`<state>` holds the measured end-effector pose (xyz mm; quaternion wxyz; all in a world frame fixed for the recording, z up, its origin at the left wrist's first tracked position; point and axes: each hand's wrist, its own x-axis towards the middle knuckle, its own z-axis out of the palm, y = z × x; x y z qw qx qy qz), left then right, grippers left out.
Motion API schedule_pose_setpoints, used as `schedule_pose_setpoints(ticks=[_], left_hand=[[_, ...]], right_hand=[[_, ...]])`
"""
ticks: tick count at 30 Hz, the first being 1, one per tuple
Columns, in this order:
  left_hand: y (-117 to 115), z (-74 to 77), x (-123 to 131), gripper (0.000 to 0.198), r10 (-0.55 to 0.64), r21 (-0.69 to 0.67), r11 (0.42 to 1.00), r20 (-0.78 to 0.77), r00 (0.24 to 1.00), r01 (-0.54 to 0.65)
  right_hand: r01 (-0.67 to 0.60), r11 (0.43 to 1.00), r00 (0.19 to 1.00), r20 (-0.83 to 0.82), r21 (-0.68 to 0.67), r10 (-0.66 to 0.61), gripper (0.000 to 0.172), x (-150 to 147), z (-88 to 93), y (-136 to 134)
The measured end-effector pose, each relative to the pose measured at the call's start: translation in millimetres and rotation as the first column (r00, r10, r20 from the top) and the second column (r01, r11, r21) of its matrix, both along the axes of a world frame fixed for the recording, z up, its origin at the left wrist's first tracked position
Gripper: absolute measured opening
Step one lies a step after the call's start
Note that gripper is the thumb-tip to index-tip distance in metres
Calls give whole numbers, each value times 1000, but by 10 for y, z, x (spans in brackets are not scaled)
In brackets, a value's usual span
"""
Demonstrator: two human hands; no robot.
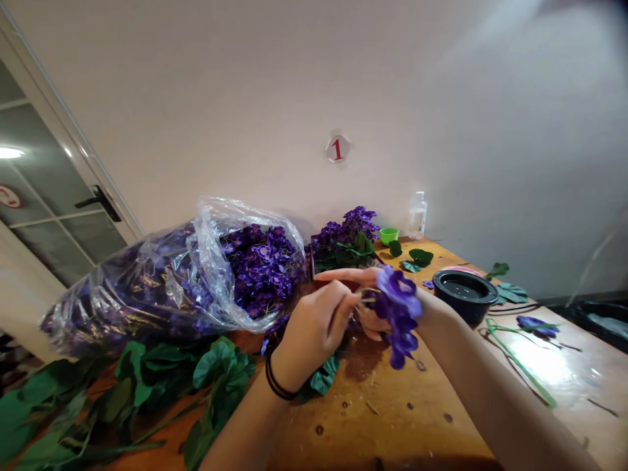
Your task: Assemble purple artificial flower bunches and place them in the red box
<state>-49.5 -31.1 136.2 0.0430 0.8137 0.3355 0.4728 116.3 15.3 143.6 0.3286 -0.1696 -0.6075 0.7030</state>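
1. Over the wooden tabletop (392, 418), the left hand (314, 333) is closed in a pinch on what seems the thin stem of a purple artificial blossom (400, 314), and black bands (277, 381) go around its wrist
2. The right hand (373, 320) is behind this blossom, with fingers curved under it and one finger stretched out, so I cannot tell if it grips or only supports
3. The blossom is in the air between both hands, above the tabletop and not touching it
4. Seeming done: a bunch of purple flowers (343, 229) already stands in a red box (312, 258) at the back, and one bloom on a green stem (537, 325) lies at the right
5. Seeming left: many purple flowers (260, 268) remain inside a clear plastic bag (206, 261), green leafy stems (147, 386) lie loose at the left, and a round black bowl (464, 294) shows no flowers in it
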Motion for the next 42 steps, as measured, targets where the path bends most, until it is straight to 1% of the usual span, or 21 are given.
schedule_pose_setpoints(ticks=[1, 3, 5, 6, 8, 12, 14, 16, 18, 20, 23, 26, 29, 32, 35, 37, 38, 39, 40, 41, 42], left_hand=[[8, 8, -9, 29, -23, -65, 997, 173, 985, 35], [32, 28, -28, 37, -55, -195, 966, 493, 868, 172], [68, 35, -32, 42, -65, -305, 885, 668, 741, 352], [87, 27, -20, 43, -60, -360, 831, 699, 712, 424], [120, -17, 32, 43, -47, -450, 741, 704, 708, 498], [131, -142, 183, 42, -105, -493, 681, 666, 739, 541], [110, -167, 225, 41, -154, -507, 632, 660, 736, 586], [84, -158, 237, 40, -174, -519, 565, 685, 707, 641], [59, -131, 231, 39, -170, -522, 500, 724, 669, 691], [39, -102, 223, 38, -168, -521, 453, 746, 644, 723], [23, -78, 220, 36, -197, -521, 394, 757, 624, 757], [28, -82, 221, 35, -208, -537, 307, 768, 606, 786], [51, -103, 218, 36, -194, -535, 244, 790, 581, 809], [84, -144, 236, 37, -199, -531, 193, 803, 563, 825], [120, -195, 291, 36, -178, -542, 146, 809, 561, 828], [140, -217, 334, 36, -155, -567, 146, 796, 585, 811], [148, -221, 349, 37, -153, -595, 173, 771, 618, 785], [156, -221, 356, 38, -163, -640, 229, 717, 677, 733], [164, -219, 353, 39, -187, -699, 321, 616, 766, 640], [174, -215, 340, 40, -203, -754, 455, 430, 879, 474], [186, -214, 317, 41, -178, -758, 602, 179, 968, 251]], right_hand=[[48, 999, 998, -34, 20, -47, 34, -27, -21, 22], [142, 978, 989, -65, 151, -133, 30, -81, -57, 43], [169, 916, 985, -33, 365, -169, 31, -128, -78, 23], [163, 873, 984, -15, 459, -177, 34, -147, -83, 3], [204, 801, 975, -49, 563, -215, 38, -172, -85, -40], [480, 667, 875, -255, 570, -412, 36, -146, -53, -79], [568, 596, 819, -317, 568, -478, 44, -103, -8, -97], [621, 558, 778, -348, 550, -523, 50, -62, 50, -134], [649, 574, 756, -335, 500, -563, 49, -35, 102, -181], [642, 630, 764, -299, 437, -571, 41, -18, 130, -218], [575, 728, 818, -259, 373, -513, 25, 3, 126, -231], [517, 800, 855, -227, 305, -466, 20, 24, 119, -230], [519, 808, 854, -213, 279, -475, 25, 40, 151, -261], [567, 777, 824, -189, 273, -534, 32, 49, 184, -274], [623, 746, 781, -129, 235, -611, 31, 55, 167, -211], [650, 726, 754, -76, 224, -652, 31, 60, 138, -142], [654, 718, 747, -49, 240, -664, 31, 65, 126, -109], [641, 715, 748, -15, 279, -664, 31, 76, 119, -78], [617, 710, 750, 21, 340, -661, 31, 94, 119, -52], [589, 691, 744, 53, 419, -666, 30, 124, 125, -28], [563, 650, 720, 84, 511, -689, 30, 169, 137, -7]])
